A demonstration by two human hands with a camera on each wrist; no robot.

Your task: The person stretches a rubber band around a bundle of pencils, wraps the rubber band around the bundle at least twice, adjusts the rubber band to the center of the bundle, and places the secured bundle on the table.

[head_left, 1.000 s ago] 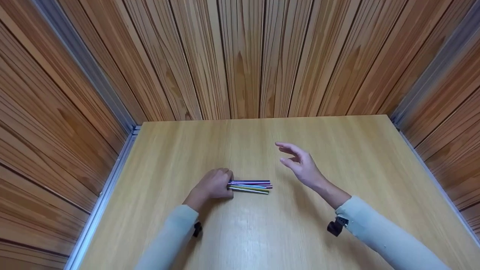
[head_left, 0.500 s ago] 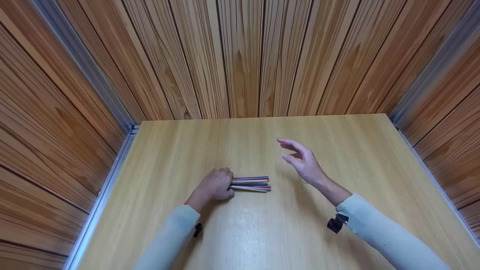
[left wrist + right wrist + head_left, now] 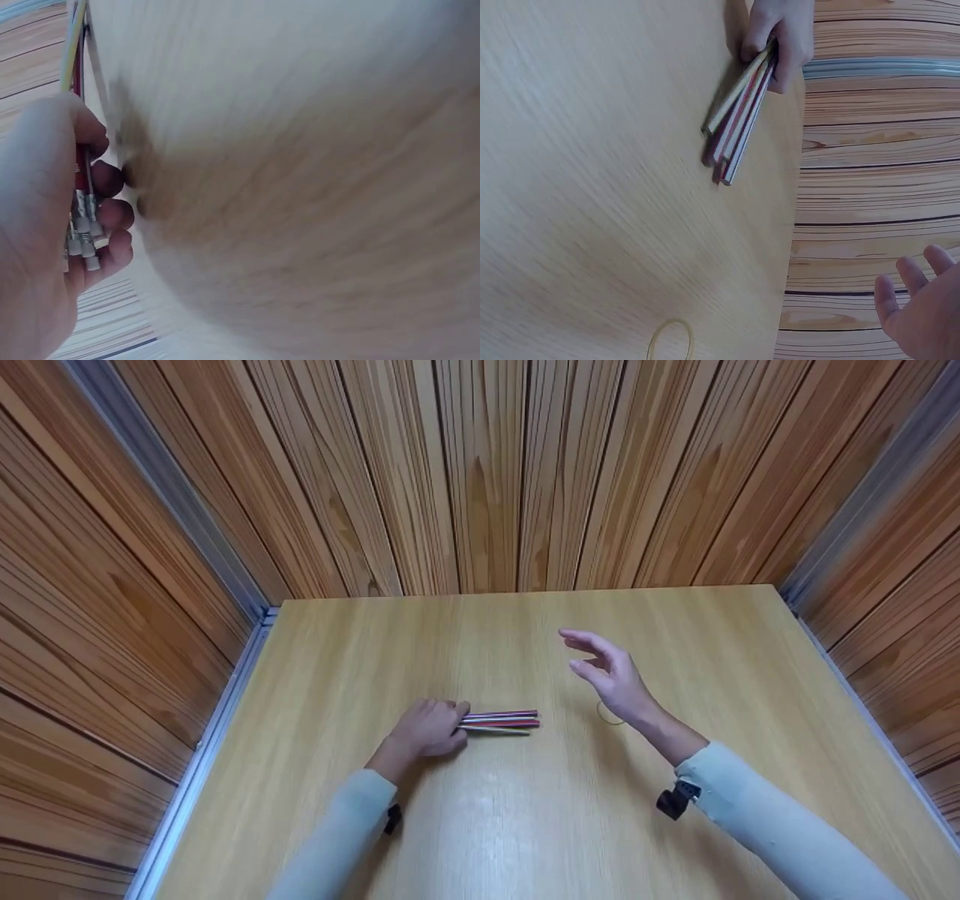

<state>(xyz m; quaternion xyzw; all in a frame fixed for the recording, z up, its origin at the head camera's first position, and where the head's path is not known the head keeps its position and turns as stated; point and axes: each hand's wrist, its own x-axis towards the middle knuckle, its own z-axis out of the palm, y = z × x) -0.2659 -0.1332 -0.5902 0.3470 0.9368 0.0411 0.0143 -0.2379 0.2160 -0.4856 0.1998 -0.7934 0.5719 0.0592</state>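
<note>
My left hand grips a bundle of several pencils, low over the table left of centre. Their unsharpened-looking ends point right and fan slightly. In the left wrist view the fingers curl round the pencils, whose white eraser ends poke out by the palm. My right hand hovers to the right, fingers loosely bent with nothing between them. Beneath its wrist a thin yellowish rubber band lies on the table, partly hidden in the head view; the right wrist view shows more of the rubber band.
A light wooden table spreads under both hands. Wood-plank walls rise at the back and both sides, with metal rails along the side edges. Each wrist carries a small black camera.
The pencils have turned within my left hand, so other colours face up. My right hand has moved slightly up and away, and the rubber band beneath it has come into view.
</note>
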